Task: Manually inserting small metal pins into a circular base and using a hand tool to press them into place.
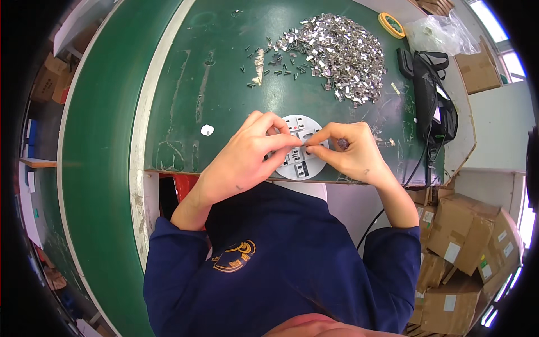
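Observation:
A round light-grey disc (303, 169) with dark slots and small fittings lies at the table's front edge. Above its left part, my left hand (255, 143) has thumb and forefinger brought together; whatever is between the tips is too small to make out. My right hand (351, 151) comes in from the right, its thumb and forefinger pinched close to the left fingertips. A dark, round-ended object (343, 144) shows in the curl of the right hand, perhaps the end of a handle; the rest is hidden by the fingers.
A big heap of small shiny metal pieces (348, 59) covers the far right of the green table (224, 106), with small dark pins (285, 67) scattered beside it. A yellow ring-shaped dish (383, 21), a clear plastic bag (443, 35) and a black bag (435, 106) lie at the right.

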